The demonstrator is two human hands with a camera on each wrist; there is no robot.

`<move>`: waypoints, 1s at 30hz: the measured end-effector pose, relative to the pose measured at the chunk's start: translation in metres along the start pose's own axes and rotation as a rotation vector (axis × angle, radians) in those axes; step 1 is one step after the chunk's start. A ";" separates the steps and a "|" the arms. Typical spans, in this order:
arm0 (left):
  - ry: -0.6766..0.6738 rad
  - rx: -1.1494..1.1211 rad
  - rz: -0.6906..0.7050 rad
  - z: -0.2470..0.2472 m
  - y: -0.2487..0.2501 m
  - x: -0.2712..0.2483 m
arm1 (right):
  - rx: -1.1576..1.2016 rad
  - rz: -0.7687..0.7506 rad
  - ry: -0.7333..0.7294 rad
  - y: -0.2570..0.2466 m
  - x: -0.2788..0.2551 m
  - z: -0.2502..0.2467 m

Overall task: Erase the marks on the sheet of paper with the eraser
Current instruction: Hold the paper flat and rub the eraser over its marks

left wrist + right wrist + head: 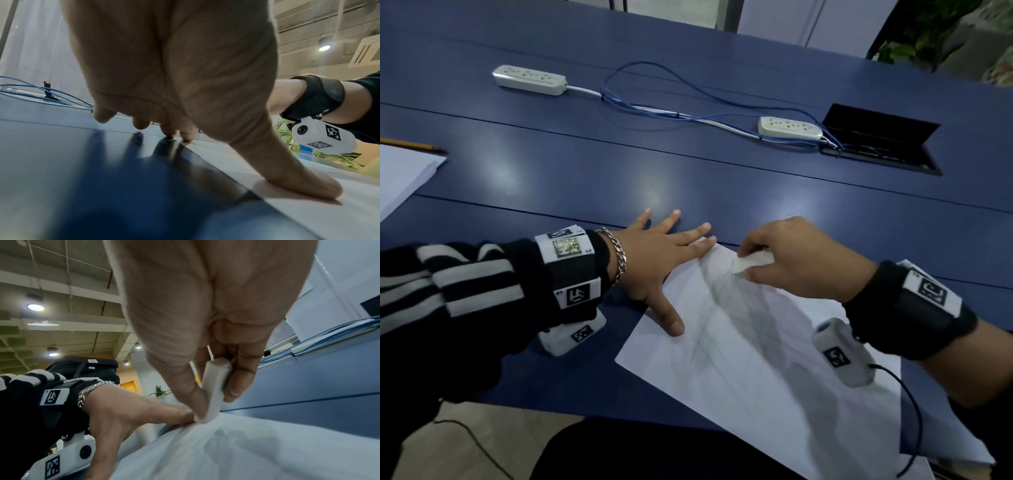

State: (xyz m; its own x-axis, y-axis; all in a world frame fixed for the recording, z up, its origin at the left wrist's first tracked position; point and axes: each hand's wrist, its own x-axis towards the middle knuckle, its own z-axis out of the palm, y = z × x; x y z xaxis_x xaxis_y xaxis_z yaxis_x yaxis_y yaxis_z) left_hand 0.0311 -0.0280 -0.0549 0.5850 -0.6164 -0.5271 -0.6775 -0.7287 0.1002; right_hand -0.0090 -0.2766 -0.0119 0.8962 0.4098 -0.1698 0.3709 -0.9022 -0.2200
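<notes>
Paper is pinned flat on the blue surface by the left hand, fingers spread straight. Eraser is pinched in the right hand, touching the paper's far corner.

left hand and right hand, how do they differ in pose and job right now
The left hand lies flat, fingers spread, pressing the white paper sheet down; the right hand is curled, pinching the white block eraser. The left touches paper directly; the right touches it through the eraser. Both wear black wrist straps.
</notes>
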 end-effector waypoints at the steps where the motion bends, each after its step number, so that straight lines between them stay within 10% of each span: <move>1: -0.008 -0.007 -0.007 0.000 0.000 0.000 | -0.008 -0.003 0.022 -0.002 0.005 0.001; 19: -0.024 0.031 -0.022 -0.005 0.005 -0.003 | -0.166 -0.171 -0.052 -0.052 -0.015 0.024; 30: 0.010 0.052 0.020 -0.007 0.001 -0.004 | -0.006 0.049 0.120 -0.017 -0.029 0.008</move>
State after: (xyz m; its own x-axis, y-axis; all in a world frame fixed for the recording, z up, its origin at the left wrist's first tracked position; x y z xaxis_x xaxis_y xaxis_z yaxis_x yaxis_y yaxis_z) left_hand 0.0310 -0.0281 -0.0467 0.5752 -0.6342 -0.5167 -0.7114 -0.6996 0.0668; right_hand -0.0427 -0.2723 -0.0110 0.9357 0.3470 -0.0641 0.3274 -0.9215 -0.2089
